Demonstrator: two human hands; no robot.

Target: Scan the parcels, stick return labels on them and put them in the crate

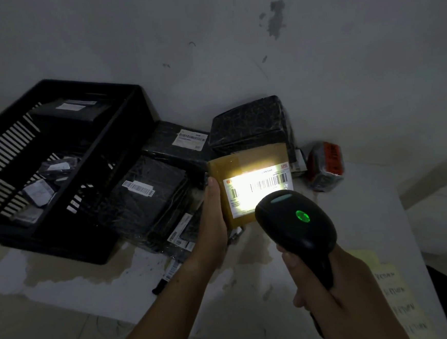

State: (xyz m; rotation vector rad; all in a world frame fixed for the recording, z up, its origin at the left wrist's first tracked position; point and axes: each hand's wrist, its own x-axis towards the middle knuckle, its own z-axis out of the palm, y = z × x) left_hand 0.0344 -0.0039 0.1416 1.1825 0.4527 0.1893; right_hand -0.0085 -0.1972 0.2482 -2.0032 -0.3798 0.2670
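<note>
My left hand (212, 218) grips a brown cardboard parcel (245, 159) by its left edge and holds it up over the table. My right hand (331, 292) grips the handle of a black barcode scanner (296, 225), whose green light is on. The scanner's beam lights the white shipping label (259, 190) on the parcel's face. A black slotted crate (56, 161) stands at the left, tilted in view, with several small wrapped parcels in it. A yellowish sheet of handwritten return labels (395, 295) lies at the right under my right forearm.
Several black-wrapped parcels (150, 199) with barcode labels lie between the crate and the held parcel. A larger black-wrapped box (251, 124) stands against the wall behind. A small grey and red parcel (323, 166) sits at the right. The white table (106, 285) is stained.
</note>
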